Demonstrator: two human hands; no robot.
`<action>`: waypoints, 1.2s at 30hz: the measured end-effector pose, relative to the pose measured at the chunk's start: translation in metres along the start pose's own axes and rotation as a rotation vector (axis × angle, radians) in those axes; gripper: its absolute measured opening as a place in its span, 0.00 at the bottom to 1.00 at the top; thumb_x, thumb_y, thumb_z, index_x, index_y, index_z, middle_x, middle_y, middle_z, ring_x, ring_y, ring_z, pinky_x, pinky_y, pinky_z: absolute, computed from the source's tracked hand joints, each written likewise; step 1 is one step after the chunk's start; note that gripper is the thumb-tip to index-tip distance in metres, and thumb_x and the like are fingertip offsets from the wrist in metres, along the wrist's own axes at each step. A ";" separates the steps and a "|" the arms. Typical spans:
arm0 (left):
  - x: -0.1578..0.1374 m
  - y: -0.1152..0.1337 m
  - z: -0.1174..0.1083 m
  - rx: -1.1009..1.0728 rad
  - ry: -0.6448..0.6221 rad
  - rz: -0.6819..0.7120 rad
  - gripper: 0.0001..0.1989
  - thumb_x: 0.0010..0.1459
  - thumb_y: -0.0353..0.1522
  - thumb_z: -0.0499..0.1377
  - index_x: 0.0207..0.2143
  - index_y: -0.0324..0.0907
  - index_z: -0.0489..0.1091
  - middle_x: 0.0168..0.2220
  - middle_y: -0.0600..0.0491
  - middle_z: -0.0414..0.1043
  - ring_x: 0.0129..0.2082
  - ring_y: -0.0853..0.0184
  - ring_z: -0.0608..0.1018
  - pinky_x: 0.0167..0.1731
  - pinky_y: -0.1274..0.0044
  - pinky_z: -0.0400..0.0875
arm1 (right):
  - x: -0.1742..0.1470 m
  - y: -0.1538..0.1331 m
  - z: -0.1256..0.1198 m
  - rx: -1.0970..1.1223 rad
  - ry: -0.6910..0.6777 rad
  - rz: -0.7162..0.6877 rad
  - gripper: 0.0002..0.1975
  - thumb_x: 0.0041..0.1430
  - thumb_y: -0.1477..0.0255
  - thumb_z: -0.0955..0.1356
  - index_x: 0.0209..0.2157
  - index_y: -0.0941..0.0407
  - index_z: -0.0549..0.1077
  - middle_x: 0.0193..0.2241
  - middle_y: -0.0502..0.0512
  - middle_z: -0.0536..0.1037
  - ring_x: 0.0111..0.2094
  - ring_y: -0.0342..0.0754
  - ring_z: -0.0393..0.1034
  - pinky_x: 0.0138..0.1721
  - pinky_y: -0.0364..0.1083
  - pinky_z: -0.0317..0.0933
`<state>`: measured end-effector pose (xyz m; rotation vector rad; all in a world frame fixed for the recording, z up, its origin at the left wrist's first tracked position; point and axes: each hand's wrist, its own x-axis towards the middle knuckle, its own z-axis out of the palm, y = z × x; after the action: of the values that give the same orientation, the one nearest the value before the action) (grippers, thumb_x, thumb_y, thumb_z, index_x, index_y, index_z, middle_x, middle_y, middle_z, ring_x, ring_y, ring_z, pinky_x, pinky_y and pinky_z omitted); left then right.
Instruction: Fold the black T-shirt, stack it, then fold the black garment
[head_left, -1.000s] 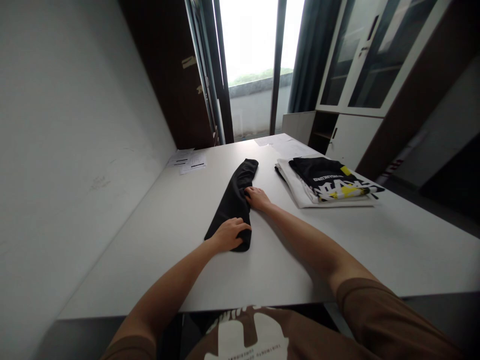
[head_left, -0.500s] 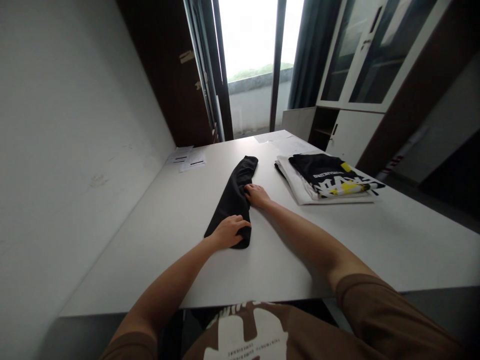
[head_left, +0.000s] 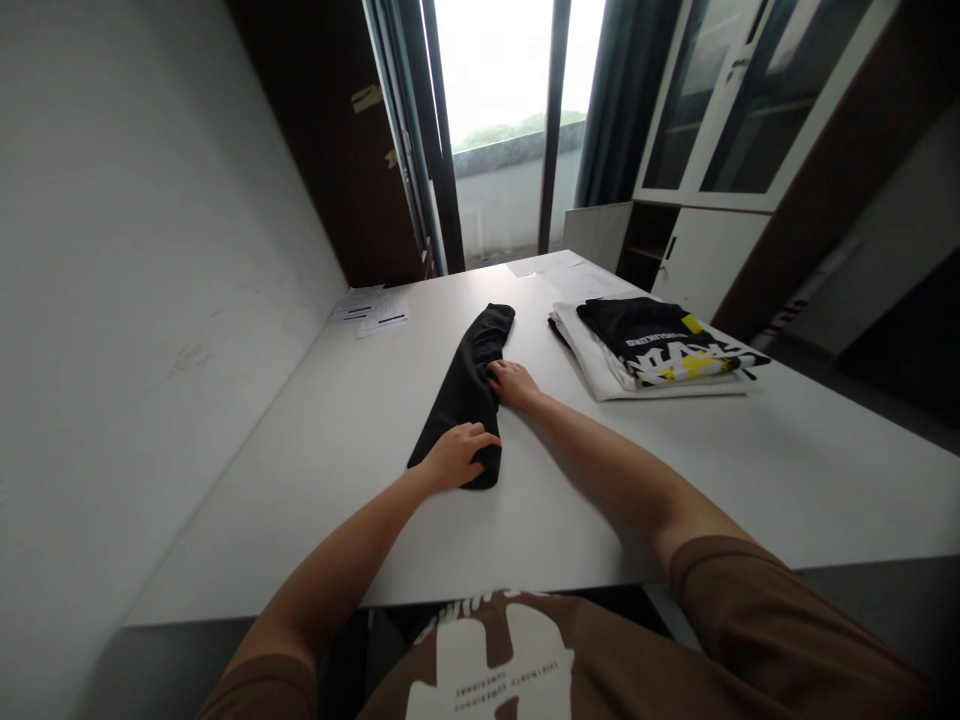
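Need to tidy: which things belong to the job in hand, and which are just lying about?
Likely in use:
folded black cloth, touched by left hand and right hand

Likely lying about:
stack of folded clothes, untouched
printed papers near the wall
sheets at table's far end

The cloth (head_left: 459, 395) is black, the table (head_left: 315, 490) white. By its right edge, a black shirt (head_left: 637, 318) with white lettering and yellow patches tops white fabric (head_left: 598, 368). The person's T-shirt (head_left: 637, 650) is brown, printed white.
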<state>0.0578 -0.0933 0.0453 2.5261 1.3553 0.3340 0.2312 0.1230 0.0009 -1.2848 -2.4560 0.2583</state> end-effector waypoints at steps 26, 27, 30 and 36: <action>0.000 0.000 -0.001 0.002 0.006 0.013 0.24 0.60 0.25 0.62 0.59 0.44 0.78 0.50 0.47 0.77 0.52 0.55 0.78 0.60 0.65 0.75 | 0.002 0.003 0.003 -0.004 -0.004 0.000 0.20 0.76 0.65 0.67 0.65 0.54 0.76 0.65 0.65 0.79 0.65 0.61 0.73 0.69 0.57 0.60; 0.001 0.000 -0.001 0.001 0.003 0.012 0.24 0.60 0.25 0.62 0.59 0.44 0.78 0.50 0.47 0.77 0.52 0.55 0.78 0.60 0.64 0.75 | 0.002 0.003 0.003 -0.006 -0.004 0.001 0.20 0.76 0.65 0.67 0.65 0.54 0.76 0.66 0.65 0.78 0.66 0.61 0.73 0.70 0.57 0.60; 0.001 0.001 -0.001 0.005 -0.005 0.008 0.25 0.60 0.24 0.62 0.59 0.44 0.78 0.50 0.47 0.77 0.52 0.55 0.78 0.60 0.64 0.75 | 0.004 0.004 0.004 -0.011 -0.010 0.000 0.20 0.77 0.65 0.67 0.65 0.54 0.76 0.66 0.64 0.78 0.66 0.61 0.72 0.70 0.56 0.59; 0.001 -0.003 0.003 0.009 0.000 0.008 0.25 0.60 0.25 0.62 0.59 0.45 0.77 0.50 0.48 0.77 0.53 0.55 0.78 0.60 0.65 0.74 | 0.004 0.007 0.007 -0.009 0.001 -0.005 0.21 0.77 0.66 0.67 0.65 0.54 0.76 0.67 0.63 0.78 0.66 0.61 0.72 0.70 0.57 0.59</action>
<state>0.0573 -0.0911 0.0412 2.5391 1.3497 0.3305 0.2314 0.1301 -0.0068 -1.2815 -2.4621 0.2453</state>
